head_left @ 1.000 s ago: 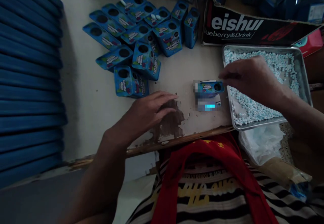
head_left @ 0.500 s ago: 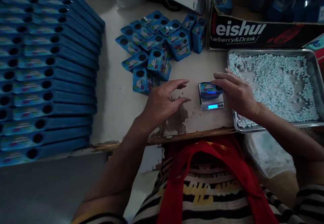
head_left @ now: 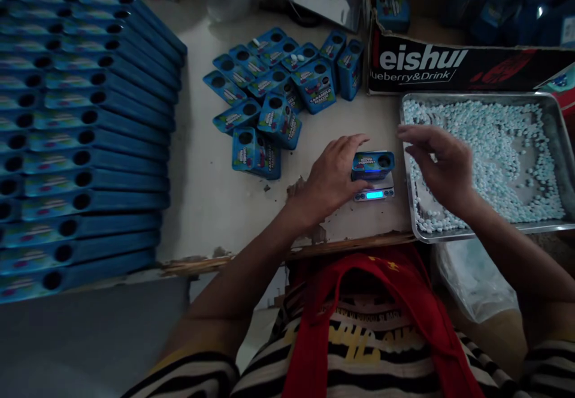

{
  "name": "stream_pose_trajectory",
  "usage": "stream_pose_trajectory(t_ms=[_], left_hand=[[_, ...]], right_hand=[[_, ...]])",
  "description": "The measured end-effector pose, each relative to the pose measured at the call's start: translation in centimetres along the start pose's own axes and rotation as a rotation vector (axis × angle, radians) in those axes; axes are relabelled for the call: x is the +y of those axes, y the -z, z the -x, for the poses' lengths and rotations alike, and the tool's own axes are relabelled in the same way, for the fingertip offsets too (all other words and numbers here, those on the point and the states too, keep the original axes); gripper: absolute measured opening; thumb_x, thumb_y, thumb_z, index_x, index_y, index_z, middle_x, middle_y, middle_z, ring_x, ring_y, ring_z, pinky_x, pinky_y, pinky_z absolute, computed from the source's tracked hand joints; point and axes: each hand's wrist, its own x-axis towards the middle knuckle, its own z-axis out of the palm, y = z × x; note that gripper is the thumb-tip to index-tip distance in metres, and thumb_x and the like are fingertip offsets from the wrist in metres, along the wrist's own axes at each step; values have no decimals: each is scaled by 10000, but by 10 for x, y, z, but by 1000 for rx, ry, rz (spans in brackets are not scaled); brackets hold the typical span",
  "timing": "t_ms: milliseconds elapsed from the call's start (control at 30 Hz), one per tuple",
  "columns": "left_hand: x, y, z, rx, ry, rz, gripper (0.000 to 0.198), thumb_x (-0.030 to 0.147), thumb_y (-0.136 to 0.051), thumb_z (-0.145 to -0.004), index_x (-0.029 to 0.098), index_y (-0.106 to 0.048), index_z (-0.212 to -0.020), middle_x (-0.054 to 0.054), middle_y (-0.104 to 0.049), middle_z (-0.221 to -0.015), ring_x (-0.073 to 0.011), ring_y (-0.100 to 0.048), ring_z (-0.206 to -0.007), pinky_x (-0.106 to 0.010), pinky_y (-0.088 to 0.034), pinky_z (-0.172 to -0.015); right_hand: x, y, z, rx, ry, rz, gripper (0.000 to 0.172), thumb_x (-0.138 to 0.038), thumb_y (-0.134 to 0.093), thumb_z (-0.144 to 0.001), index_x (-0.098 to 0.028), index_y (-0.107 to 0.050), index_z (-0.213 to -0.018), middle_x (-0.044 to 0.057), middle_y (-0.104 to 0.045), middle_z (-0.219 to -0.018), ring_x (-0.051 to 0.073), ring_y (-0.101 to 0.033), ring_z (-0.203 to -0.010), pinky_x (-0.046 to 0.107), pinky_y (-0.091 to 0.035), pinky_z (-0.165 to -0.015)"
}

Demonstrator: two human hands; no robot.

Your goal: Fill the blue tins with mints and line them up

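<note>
A small blue container (head_left: 372, 165) with a dark round hole on top rests on a digital scale (head_left: 374, 195) whose display glows blue. My left hand (head_left: 335, 176) is at the container's left side, thumb and fingers apart around that end; whether it touches is unclear. To the right, my right hand (head_left: 442, 161) hangs over the left edge of a metal tray (head_left: 411, 206) of pale blue and white pellets (head_left: 489, 146). Its thumb and fingers are apart, with nothing visible between them.
Several blue containers (head_left: 269, 110) stand in a loose cluster behind my left hand, with white pellets on one top. Long stacked rows of blue containers (head_left: 90, 158) fill the left side. A black printed carton (head_left: 476, 68) holding more containers stands behind the tray.
My left hand has moved right to the container on the scale. My right hand has let go of that container and moved right, over the tray's edge.
</note>
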Motion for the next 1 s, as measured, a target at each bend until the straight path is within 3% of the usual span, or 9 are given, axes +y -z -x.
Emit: stream_pose_trajectory(t_ms=[200,333,400,467,567,667,767,867,1000], left_hand=[[6,-23,-11,-12,119,242,612,233,-1008,-830,190,-699,-1356,-124,-790,-1379,-329,-763,-1287,-457,-609,-1126],[12,-15,-14,-31,37,223,332,191,-902,-932,196,-768,-1237,-87,-809,-1214,-283,-786,-1162,-429,-631,-1067],[9,15,-3,87,6,141,315,226,-898,-956,209,-771,-1243,-87,-793,-1221,-276,-771,-1175,-433,-637,-1076],[-3,65,13,276,6,13,326,273,-917,-959,221,-766,-1243,-88,-768,-1267,-270,-743,-1215,-440,-631,-1115],[-39,163,25,498,91,-221,413,376,-949,-951,236,-745,-1282,-58,-757,-1344,-265,-700,-1275,-455,-599,-1185],[-91,258,0,653,273,-397,606,526,-977,-902,199,-693,-1325,20,-776,-1336,-232,-677,-1237,-422,-561,-1215],[-140,326,-61,638,455,-457,736,454,-984,-899,153,-599,-1449,74,-729,-1382,-162,-607,-1249,-336,-482,-1230],[-177,355,-125,533,463,-443,689,332,-887,-987,171,-515,-1544,117,-642,-1497,-66,-519,-1255,-293,-419,-1251],[-218,349,-172,395,403,-393,539,361,-786,-1070,141,-579,-1517,53,-639,-1555,-57,-538,-1302,-316,-402,-1319]], right_hand=[[11,-32,7,-104,271,-49,272,-183,-596,-1108,-292,-844,-1138,71,-874,-1354,261,-839,-1272,624,-483,-1344],[8,-23,-2,98,76,-68,178,-274,-673,-1102,-302,-848,-1126,66,-898,-1226,290,-855,-1176,543,-626,-1162],[7,-28,-14,155,-21,-85,139,-318,-706,-1087,-298,-842,-1109,63,-895,-1127,291,-852,-1081,490,-665,-1037],[2,-47,-30,111,26,-92,127,-320,-709,-1073,-291,-832,-1082,60,-875,-1058,288,-833,-1013,476,-666,-979],[-19,-100,-54,-171,293,-22,193,-262,-651,-1089,-280,-827,-1165,105,-840,-1198,301,-789,-1111,481,-648,-1008],[-53,-152,-77,-418,530,290,359,-138,-542,-1098,-235,-817,-1308,187,-774,-1345,343,-704,-1214,496,-606,-1014],[-81,-179,-99,-494,643,565,392,-83,-499,-1091,-206,-833,-1254,206,-776,-1244,349,-664,-1119,501,-565,-929],[-94,-180,-112,-537,696,617,340,-110,-542,-1080,-284,-834,-1096,165,-795,-1166,335,-664,-1051,518,-555,-882],[-101,-161,-100,-572,681,478,246,-161,-706,-1022,-328,-740,-845,70,-806,-1014,306,-718,-994,510,-589,-858]])
